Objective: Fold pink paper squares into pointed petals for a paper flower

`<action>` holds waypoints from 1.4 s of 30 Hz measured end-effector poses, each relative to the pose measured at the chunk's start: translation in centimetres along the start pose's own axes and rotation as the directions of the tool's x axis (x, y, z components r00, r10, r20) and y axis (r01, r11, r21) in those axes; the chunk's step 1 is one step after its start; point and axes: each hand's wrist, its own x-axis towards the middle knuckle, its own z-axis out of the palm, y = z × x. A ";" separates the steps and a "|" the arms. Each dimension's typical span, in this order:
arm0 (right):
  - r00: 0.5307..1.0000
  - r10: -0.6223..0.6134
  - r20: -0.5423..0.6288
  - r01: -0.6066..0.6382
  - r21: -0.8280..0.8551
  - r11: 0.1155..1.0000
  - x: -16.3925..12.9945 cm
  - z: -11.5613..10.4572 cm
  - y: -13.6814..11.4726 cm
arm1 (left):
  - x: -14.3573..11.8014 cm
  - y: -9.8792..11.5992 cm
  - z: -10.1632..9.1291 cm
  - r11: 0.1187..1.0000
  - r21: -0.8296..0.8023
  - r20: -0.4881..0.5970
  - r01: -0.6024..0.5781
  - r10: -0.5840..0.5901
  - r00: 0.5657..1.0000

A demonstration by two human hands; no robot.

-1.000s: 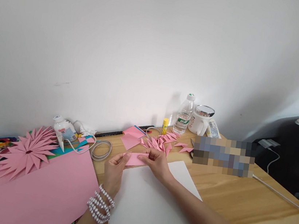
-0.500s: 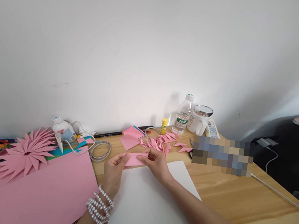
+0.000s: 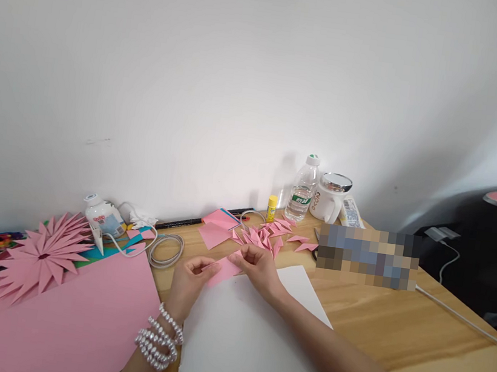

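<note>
Now tilted and half-folded between the fingertips: small pink paper [image 3: 224, 270], flat a moment ago. Pinched by left hand [image 3: 187, 285] and right hand [image 3: 258, 269], just above white sheet [image 3: 250, 345]; crease apparently forming.

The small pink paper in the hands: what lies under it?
Under the small pink paper, held by the left hand and right hand, lies a white sheet on the wooden table. Whatever the paper and hands cover cannot be seen.
</note>
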 end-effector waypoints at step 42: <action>0.994 -0.094 0.049 0.091 0.057 0.994 -0.4 0.0 -0.8 | -0.9 -0.3 1.5 0.965 0.204 0.144 -0.164 0.136 0.980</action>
